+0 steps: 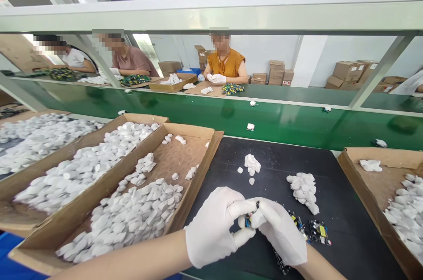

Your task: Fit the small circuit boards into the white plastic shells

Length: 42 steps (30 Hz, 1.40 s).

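Both my hands wear white gloves and meet over the near part of a black mat (333, 200). My left hand (216, 225) pinches a small circuit board (247, 220) with yellow and blue parts. My right hand (284, 231) closes on the board's other side, with a small white piece (258, 218) at its fingertips against the board. The fingers hide much of the board. Beside and beneath my right hand lie more circuit boards (320, 232). Beyond the hands are a small heap of white pieces (252, 164) and a larger heap of them (303, 191).
Cardboard trays of white pieces stand to the left (198, 174) and right (357, 192). A green conveyor belt (211, 117) crosses behind the mat, carrying several small assemblies (250, 127). Under an overhead beam (211, 16), co-workers (228, 66) sit across the belt.
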Motion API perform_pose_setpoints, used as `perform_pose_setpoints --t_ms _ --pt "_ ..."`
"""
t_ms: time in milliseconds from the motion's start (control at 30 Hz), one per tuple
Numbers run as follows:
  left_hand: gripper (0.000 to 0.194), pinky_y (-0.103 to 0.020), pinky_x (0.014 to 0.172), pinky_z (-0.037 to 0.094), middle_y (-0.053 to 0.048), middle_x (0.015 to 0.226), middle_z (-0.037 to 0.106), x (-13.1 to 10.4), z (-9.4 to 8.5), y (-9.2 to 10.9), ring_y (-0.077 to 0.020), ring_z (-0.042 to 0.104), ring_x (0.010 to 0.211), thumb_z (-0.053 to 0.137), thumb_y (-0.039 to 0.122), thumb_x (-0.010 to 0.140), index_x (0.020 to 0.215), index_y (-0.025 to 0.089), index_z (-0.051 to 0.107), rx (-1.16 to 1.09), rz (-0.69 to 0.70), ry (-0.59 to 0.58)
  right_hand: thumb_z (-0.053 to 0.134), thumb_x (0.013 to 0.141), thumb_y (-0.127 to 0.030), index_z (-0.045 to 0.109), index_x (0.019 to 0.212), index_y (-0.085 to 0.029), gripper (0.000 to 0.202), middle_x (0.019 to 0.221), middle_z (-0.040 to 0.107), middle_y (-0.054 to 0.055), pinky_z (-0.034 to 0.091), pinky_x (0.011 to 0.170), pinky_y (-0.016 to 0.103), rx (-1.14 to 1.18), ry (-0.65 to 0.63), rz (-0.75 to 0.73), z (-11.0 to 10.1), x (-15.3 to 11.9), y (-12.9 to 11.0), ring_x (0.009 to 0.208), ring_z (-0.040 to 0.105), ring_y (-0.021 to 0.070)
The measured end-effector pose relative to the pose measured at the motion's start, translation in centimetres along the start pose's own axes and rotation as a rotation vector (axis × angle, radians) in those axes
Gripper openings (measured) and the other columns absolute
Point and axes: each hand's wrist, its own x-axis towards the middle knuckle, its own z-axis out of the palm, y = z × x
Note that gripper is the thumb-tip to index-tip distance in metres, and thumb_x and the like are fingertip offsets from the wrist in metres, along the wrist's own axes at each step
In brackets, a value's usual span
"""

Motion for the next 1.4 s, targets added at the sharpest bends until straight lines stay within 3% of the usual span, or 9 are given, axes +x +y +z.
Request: perform_pose_setpoints --t_ms 167,333,533,733,967,1100,1267,1400 --pt "0.023 -0.025 0.061 0.037 0.009 0.055 0.054 0.8 -0.7 1.4 -0.0090 0.051 0.052 0.061 0.008 0.066 0.081 0.023 0.053 -0.041 -0.048 -0.172 0.051 0.081 -0.051 0.049 0.059 -0.017 0.041 0.063 0.055 0.003 0.039 0.067 0.030 0.060 -0.039 0.032 0.3 -0.1 0.5 0.068 0.053 0.0164" --pt "0.026 -0.027 0.065 0.038 0.005 0.062 0.057 0.7 -0.6 1.0 -0.0119 0.052 0.061 0.064 0.013 0.066 0.089 0.024 0.055 0.074 -0.051 -0.073 0.049 0.083 -0.046 0.048 0.058 -0.018 0.037 0.068 0.052 0.002 0.038 0.070 0.031 0.185 -0.044 -0.017 0.6 0.0 0.8 0.073 0.051 0.0174" --pt "0.029 -0.027 0.062 0.038 0.004 0.064 0.057 0.5 -0.6 0.5 -0.0133 0.053 0.063 0.068 0.019 0.063 0.089 0.025 0.057 0.148 -0.041 -0.050 0.057 0.075 -0.023 0.042 0.054 -0.019 0.025 0.071 0.051 0.002 0.036 0.067 0.028 0.212 -0.019 0.096 1.2 -0.4 -0.2 0.076 0.049 0.0165" --pt "0.030 -0.027 0.062 0.038 0.004 0.065 0.059 0.5 -0.7 0.6 -0.0120 0.053 0.060 0.069 0.020 0.062 0.088 0.024 0.057 0.139 0.005 -0.038 0.057 0.075 -0.026 0.049 0.061 -0.018 0.018 0.067 0.048 0.000 0.036 0.071 0.030 0.228 -0.066 0.088 0.9 -0.5 0.2 0.071 0.048 0.0152" --pt "0.024 -0.024 0.055 0.034 0.006 0.060 0.060 0.8 -0.8 0.7 -0.0104 0.053 0.052 0.066 0.019 0.067 0.087 0.024 0.055 0.113 0.085 -0.071 0.050 0.081 -0.040 0.044 0.055 -0.020 0.034 0.064 0.044 0.000 0.034 0.074 0.033 0.141 -0.052 0.034 0.7 -0.6 0.9 0.068 0.043 0.0155" --pt "0.019 -0.025 0.051 0.029 0.007 0.054 0.056 0.9 -0.8 1.0 -0.0098 0.050 0.047 0.065 0.022 0.068 0.083 0.023 0.054 0.120 0.113 -0.105 0.056 0.076 -0.034 0.040 0.049 -0.020 0.035 0.065 0.043 0.000 0.033 0.069 0.031 0.104 -0.037 0.003 1.0 -0.7 0.6 0.066 0.039 0.0150" --pt "0.015 -0.027 0.051 0.027 0.006 0.051 0.054 0.9 -0.6 0.9 -0.0117 0.049 0.046 0.063 0.028 0.069 0.079 0.023 0.053 0.199 0.138 -0.095 0.055 0.077 -0.033 0.042 0.056 -0.019 0.028 0.066 0.045 0.001 0.033 0.068 0.028 0.049 0.024 0.045 1.3 -1.0 0.7 0.069 0.041 0.0152" --pt "0.021 -0.025 0.052 0.029 0.008 0.053 0.056 1.0 -0.8 0.7 -0.0100 0.050 0.046 0.066 0.024 0.068 0.085 0.024 0.053 0.076 0.070 -0.156 0.050 0.080 -0.032 0.042 0.058 -0.020 0.026 0.070 0.046 0.001 0.034 0.071 0.030 0.015 -0.001 0.010 0.8 -0.8 1.4 0.072 0.043 0.0161"
